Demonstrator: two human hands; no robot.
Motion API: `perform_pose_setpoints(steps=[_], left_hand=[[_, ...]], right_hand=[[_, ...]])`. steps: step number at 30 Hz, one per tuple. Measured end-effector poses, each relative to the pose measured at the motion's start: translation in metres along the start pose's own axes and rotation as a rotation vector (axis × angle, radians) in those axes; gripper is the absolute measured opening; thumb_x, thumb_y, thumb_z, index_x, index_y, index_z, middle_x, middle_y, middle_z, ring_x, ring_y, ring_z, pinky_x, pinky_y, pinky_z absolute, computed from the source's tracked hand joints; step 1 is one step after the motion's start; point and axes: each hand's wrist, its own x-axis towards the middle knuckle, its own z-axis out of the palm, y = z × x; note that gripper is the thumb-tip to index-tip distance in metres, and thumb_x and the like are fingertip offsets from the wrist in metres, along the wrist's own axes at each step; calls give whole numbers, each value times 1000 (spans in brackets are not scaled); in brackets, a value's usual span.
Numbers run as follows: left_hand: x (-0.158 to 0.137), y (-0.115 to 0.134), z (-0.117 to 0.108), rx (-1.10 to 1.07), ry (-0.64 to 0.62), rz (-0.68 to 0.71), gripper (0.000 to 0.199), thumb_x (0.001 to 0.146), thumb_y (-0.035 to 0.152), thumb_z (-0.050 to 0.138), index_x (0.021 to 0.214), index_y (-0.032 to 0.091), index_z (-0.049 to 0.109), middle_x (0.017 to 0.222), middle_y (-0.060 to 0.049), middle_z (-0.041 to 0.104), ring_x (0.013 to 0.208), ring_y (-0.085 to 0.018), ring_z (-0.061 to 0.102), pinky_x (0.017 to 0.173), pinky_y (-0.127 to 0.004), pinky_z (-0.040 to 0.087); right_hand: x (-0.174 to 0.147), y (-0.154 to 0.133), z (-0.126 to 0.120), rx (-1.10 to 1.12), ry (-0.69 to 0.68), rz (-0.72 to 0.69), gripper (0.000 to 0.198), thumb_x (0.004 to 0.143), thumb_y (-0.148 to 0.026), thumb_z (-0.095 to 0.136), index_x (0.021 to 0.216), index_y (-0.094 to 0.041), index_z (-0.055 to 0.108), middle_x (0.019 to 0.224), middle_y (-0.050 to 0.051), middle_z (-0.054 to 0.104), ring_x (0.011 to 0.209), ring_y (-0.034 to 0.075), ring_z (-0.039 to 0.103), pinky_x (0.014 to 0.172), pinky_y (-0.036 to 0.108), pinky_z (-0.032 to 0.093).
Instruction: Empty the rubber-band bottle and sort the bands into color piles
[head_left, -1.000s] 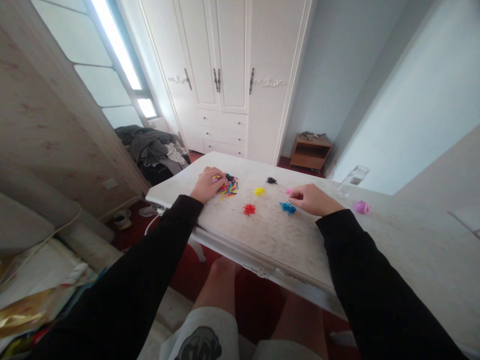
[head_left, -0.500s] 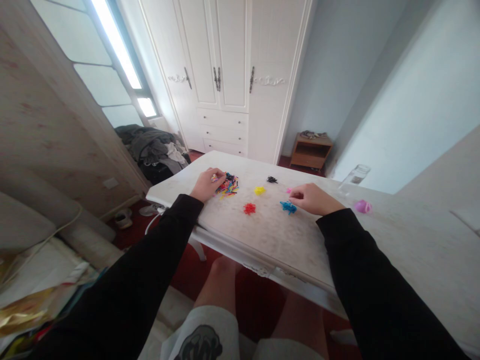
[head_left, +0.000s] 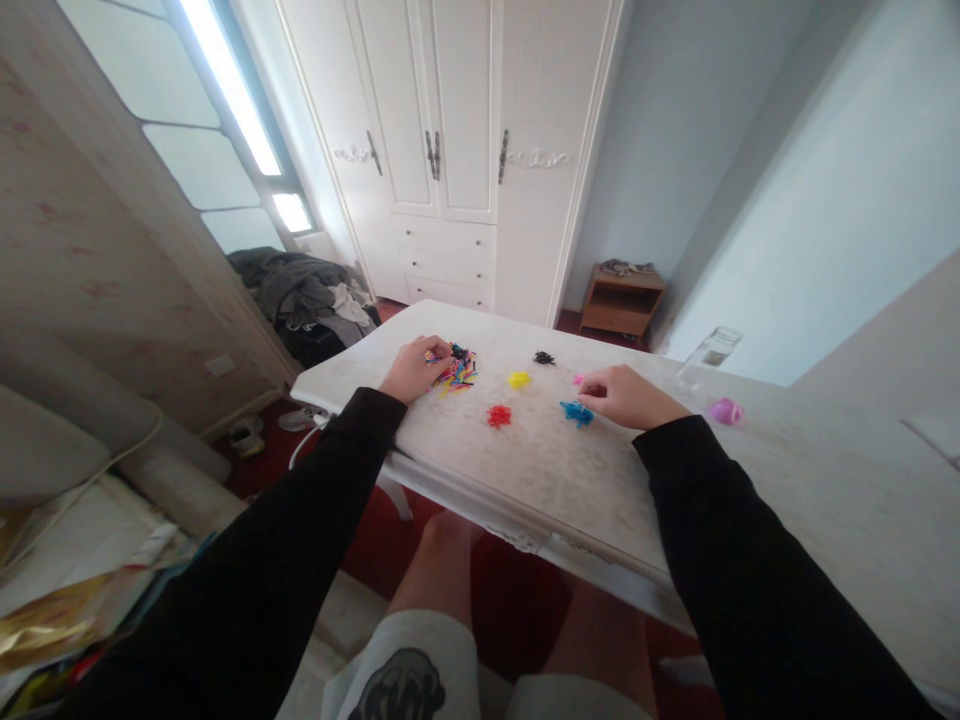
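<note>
My left hand (head_left: 410, 370) rests at the left side of a mixed pile of small thin colourful pieces (head_left: 459, 372), its fingers curled into the pile's edge. Whatever lies between those fingertips is too small to make out. My right hand (head_left: 628, 396) is closed in a pinch right over a small blue pile (head_left: 576, 413); its fingertips hide what they hold, if anything. Just behind those fingers shows a bit of a pink pile (head_left: 578, 379). Separate little heaps of red (head_left: 499, 416), yellow (head_left: 519, 380) and black pieces (head_left: 544, 357) lie between my hands.
The pale table (head_left: 517, 470) stands before my knees. To the right are a clear glass bottle or jar (head_left: 711, 352) and a round pink-purple object (head_left: 726, 411). Beyond the table stand a white wardrobe (head_left: 457, 190), a small wooden cabinet (head_left: 621, 303) and heaped clothes (head_left: 300, 300).
My left fingers have shifted very slightly at the mixed pile. My right hand stays by the blue pile, and the heaps look the same.
</note>
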Motion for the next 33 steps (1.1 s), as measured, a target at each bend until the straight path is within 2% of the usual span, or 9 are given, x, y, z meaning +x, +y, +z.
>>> perform_pose_setpoints(steps=[8,12,17,28,33], left_hand=[[-1,-1,0,26,-4,33,11,79,30,71,88,24,71,98,-5,79,103,-28,69,103,-47,52],[-1,-1,1,54,-26,11,12,80,34,74,87,25,72,98,-5,79,105,-29,68,103,-47,52],[0,-2,1,57,-41,26,6,81,30,72,83,25,70,92,-3,79,103,-28,69,102,-46,52],[-3,2,-1,-14,53,9,6,86,28,66,86,23,65,96,-4,75,97,-26,69,98,-45,55],[-1,2,0,-10,42,-6,8,86,30,68,85,23,64,95,-3,76,95,-25,70,98,-42,54]], right_hand=[[-1,-3,-1,5,-13,8,22,86,-30,64,70,-18,73,69,5,72,66,18,61,66,32,39],[0,-2,0,11,-12,-1,23,86,-30,63,68,-18,73,67,5,71,66,18,61,67,32,39],[0,-1,0,7,-10,-3,22,86,-30,63,69,-19,72,67,5,71,65,18,60,66,32,39],[0,-3,-1,7,-15,-2,21,85,-29,62,71,-18,73,69,6,72,66,18,60,65,33,37],[0,-3,-1,5,-11,-1,21,85,-29,63,71,-18,74,69,5,72,65,18,60,65,33,37]])
